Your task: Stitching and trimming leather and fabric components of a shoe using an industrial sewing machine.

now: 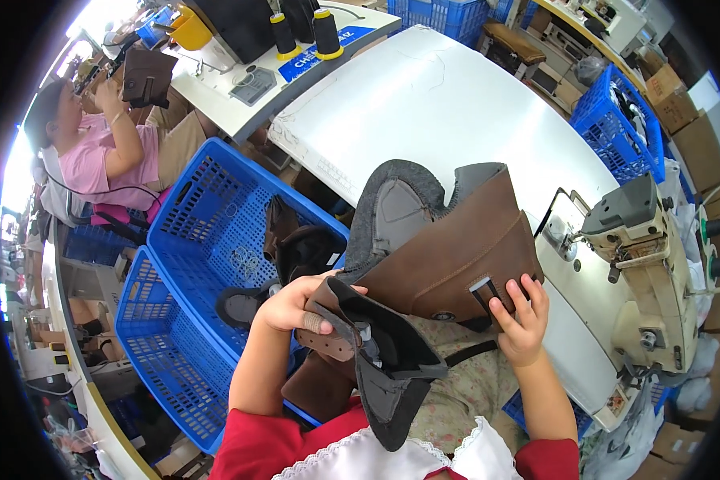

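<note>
My left hand (pixel 290 306) is closed around a dark-lined boot upper (pixel 392 386), with its thumb, wrapped in a tan band, over a brown strap with punched holes (pixel 326 344). This upper hangs tilted above my lap, its black inside facing up. Behind it is a larger brown leather boot upper (pixel 448 268) with grey felt lining (pixel 392 212), leaning over the white table's near edge. My right hand (pixel 523 324) grips its lower right side, fingertips by a small black strap loop (pixel 484 294). Its thumb is partly hidden.
Left of me, blue plastic crates (pixel 216 232) hold more dark and brown uppers. A white sewing table (pixel 424 104) spreads ahead, with a sewing machine (pixel 644 272) at right. A co-worker in pink (pixel 108 164) handles a brown piece at far left. Black thread cones (pixel 326 36) stand at the back.
</note>
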The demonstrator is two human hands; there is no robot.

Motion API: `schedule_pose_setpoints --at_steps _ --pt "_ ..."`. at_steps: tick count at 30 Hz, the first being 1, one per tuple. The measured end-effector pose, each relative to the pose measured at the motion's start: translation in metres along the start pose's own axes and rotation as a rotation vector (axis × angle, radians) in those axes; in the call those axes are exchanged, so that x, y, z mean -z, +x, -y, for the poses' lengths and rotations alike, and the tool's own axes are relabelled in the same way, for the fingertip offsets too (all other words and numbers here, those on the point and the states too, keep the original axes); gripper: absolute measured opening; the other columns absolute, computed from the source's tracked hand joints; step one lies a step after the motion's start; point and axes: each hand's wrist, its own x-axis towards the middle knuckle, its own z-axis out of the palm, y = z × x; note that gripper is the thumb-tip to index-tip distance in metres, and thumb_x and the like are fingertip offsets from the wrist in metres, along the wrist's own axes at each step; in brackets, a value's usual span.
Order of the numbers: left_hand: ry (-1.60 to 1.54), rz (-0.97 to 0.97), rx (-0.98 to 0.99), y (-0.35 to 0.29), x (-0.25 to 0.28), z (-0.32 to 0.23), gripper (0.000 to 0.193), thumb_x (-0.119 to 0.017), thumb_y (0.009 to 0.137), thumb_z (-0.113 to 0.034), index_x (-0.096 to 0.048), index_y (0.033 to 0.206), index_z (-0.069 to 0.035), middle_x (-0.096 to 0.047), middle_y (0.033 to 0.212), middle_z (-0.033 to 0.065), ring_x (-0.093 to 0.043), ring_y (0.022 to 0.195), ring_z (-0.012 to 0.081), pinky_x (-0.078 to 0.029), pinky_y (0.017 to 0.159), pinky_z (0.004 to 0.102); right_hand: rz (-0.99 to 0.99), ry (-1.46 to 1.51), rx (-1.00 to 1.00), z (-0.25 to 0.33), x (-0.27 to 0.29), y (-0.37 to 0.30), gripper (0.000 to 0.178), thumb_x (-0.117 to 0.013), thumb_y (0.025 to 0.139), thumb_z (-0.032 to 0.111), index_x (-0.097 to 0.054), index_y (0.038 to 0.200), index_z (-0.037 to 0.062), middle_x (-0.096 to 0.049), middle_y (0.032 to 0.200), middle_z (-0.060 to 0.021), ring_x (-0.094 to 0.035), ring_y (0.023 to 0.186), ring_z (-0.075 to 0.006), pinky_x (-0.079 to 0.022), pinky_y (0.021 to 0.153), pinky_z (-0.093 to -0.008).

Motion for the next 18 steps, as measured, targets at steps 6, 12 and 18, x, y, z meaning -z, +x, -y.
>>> schedule_pose_setpoints --at_steps 6,12,18 --pt "0.063 0.021 -0.104 -0.001 -0.002 -0.001 0.047 -0.086 0.068 -0.023 -0.071 0.104 0.003 -0.064 0.13 0.0173 -0.043 0.136 0.0375 -0.025 0.115 0.0498 0.051 -0.006 0.013 0.003 0.007 -0.013 0.04 -0.067 0.075 -0.001 -0.074 0.109 0.0196 -0.062 0.13 -0.0086 -0.054 0.124 -0.0355 -0.043 0.101 -0.0508" --pt "0.195 0.052 -0.18 0.007 -0.013 -0.024 0.053 -0.085 0.07 -0.022 -0.069 0.114 0.003 -0.066 0.126 0.0168 -0.046 0.135 0.0372 -0.025 0.116 0.0504 0.058 -0.024 -0.014 0.004 0.006 -0.029 0.045 -0.063 0.073 -0.008 -0.074 0.109 0.0166 -0.058 0.135 -0.0131 -0.05 0.126 -0.0387 -0.042 0.103 -0.0506" --pt "0.347 0.081 -0.153 0.0 -0.018 -0.045 0.058 -0.082 0.071 -0.016 -0.065 0.123 0.003 -0.057 0.135 0.0237 -0.045 0.136 0.0379 -0.032 0.113 0.0426 0.019 -0.009 -0.011 0.012 0.008 -0.03 0.044 -0.065 0.068 -0.008 -0.076 0.103 0.0158 -0.059 0.129 -0.0114 -0.05 0.123 -0.0364 -0.043 0.099 -0.0491"
